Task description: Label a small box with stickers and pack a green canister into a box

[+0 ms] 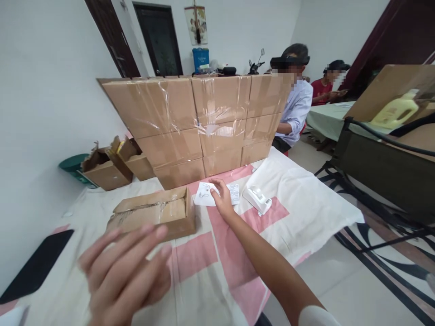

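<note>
My right hand point(222, 199) reaches out over a white paper sheet point(201, 199) with drawn or written marks. Its thumb and fingers are apart, and I see nothing between them; whether it touches the sheet is not clear. Close to the camera is my left hand point(127, 271), raised and somewhat blurred. Its fingers are half bent and loosely apart from the thumb, with nothing visible in them. Beyond it lies a long cardboard box point(176, 228) with tape on its top. A white tape dispenser point(257, 199) rests right of the sheet.
A wall of stacked, taped cardboard boxes point(170, 106) stands along the table's far side. The tablecloth point(306, 199) is white and pink. A dark flat pad point(37, 265) lies at left. One person point(299, 99) sits behind the stack; another point(328, 86) sits farther right.
</note>
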Motion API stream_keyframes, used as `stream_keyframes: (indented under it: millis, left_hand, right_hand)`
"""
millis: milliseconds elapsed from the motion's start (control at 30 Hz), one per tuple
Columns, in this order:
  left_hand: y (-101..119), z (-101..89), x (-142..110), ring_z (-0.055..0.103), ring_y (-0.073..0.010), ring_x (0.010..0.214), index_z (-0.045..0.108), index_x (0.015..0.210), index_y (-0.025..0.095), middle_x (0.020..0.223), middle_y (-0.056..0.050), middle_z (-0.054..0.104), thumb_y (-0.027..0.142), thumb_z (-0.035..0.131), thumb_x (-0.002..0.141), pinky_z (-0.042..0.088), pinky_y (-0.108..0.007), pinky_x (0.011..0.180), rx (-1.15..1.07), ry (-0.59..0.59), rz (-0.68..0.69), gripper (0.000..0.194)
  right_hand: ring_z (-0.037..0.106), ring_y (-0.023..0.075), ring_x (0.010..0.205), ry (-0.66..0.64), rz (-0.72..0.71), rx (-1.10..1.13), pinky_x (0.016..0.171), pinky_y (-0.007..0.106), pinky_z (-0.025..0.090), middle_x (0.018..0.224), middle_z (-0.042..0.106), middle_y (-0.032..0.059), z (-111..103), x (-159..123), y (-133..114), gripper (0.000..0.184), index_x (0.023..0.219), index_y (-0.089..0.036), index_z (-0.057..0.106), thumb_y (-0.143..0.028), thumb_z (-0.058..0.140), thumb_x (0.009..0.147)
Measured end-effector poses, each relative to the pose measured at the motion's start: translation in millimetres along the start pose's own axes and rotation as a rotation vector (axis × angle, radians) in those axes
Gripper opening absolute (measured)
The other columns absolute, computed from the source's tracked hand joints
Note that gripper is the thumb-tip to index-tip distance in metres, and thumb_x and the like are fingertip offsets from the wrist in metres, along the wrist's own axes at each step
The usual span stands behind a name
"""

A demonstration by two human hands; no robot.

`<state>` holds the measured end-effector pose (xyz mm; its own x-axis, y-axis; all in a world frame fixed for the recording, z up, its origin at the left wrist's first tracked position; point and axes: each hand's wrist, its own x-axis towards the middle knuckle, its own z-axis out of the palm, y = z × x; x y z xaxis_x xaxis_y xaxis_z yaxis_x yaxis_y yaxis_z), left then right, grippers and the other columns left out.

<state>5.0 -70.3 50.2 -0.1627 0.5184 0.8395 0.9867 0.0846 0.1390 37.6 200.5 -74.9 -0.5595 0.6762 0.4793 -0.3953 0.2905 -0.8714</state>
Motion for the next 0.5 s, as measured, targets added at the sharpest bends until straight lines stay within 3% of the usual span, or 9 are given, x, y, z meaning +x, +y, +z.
stream_keyframes:
  millis: [67,100,200,267,333,433,500]
  left_hand:
    - [-2.9,16.0,18.1,0.067,-0.0275,0.105,0.056,0.133,0.041,0.108,0.0,0.074,0.028,0.055,0.089,0.049,-0.053,0.099,0.089,-0.009,0.086,0.046]
    - [-4.2,24.6,25.3,0.066,-0.0291,0.108,0.055,0.135,0.036,0.114,-0.003,0.073,0.028,0.054,0.09,0.049,-0.053,0.099,0.148,-0.076,0.068,0.046]
    - [-11.4,50.2,31.4,0.05,-0.041,0.134,0.051,0.141,0.024,0.145,-0.015,0.056,0.047,0.05,0.094,0.04,-0.062,0.107,0.368,-0.368,-0.14,0.052]
    - [-19.3,62.9,23.9,0.034,-0.046,0.145,0.048,0.145,0.021,0.156,-0.017,0.043,0.057,0.045,0.095,0.031,-0.069,0.111,0.471,-0.527,-0.243,0.061]
    - [-27.0,69.1,14.8,0.027,-0.0435,0.149,0.045,0.148,0.022,0.16,-0.014,0.039,0.057,0.04,0.097,0.026,-0.07,0.115,0.485,-0.64,-0.284,0.063]
    - [-30.8,66.8,11.0,0.023,-0.0386,0.151,0.041,0.151,0.022,0.162,-0.009,0.036,0.054,0.037,0.099,0.021,-0.068,0.118,0.479,-0.687,-0.257,0.061]
    - [-25.9,62.7,16.0,0.024,-0.0388,0.151,0.043,0.149,0.021,0.16,-0.011,0.038,0.049,0.038,0.099,0.021,-0.068,0.117,0.493,-0.659,-0.211,0.057]
  right_hand:
    - [0.061,0.022,0.12,0.016,-0.048,-0.061,0.11,0.038,0.045,0.12,0.065,0.012,-5.5,4.6,-9.2,0.031,0.116,-0.018,0.058,-0.031,0.056,0.088]
    - [0.061,0.0218,0.119,0.029,-0.065,-0.104,0.109,0.038,0.045,0.119,0.065,0.0114,-9.0,7.4,-13.2,0.03,0.116,-0.018,0.058,-0.03,0.055,0.088]
    - [0.06,0.0223,0.116,0.048,-0.061,-0.35,0.108,0.037,0.044,0.116,0.066,0.0109,-21.5,16.5,-20.1,0.028,0.113,-0.017,0.06,-0.027,0.05,0.089]
    - [0.055,0.0262,0.122,0.028,0.03,-0.618,0.11,0.041,0.04,0.121,0.064,0.0137,-30.1,20.9,-19.0,0.032,0.116,-0.015,0.061,-0.028,0.052,0.088]
    - [0.043,0.0346,0.135,-0.044,0.168,-0.9,0.115,0.051,0.03,0.135,0.056,0.0184,-37.4,22.9,-14.1,0.046,0.128,-0.014,0.058,-0.032,0.06,0.086]
    - [0.027,0.0447,0.144,-0.238,0.334,-1.145,0.115,0.067,0.01,0.147,0.046,0.0224,-44.4,23.2,-5.1,0.071,0.144,-0.015,0.047,-0.037,0.071,0.08]
    - [0.034,0.0437,0.14,-0.332,0.382,-1.154,0.114,0.067,0.009,0.142,0.051,0.0231,-46.2,23.7,-1.0,0.069,0.142,-0.016,0.049,-0.034,0.073,0.079]
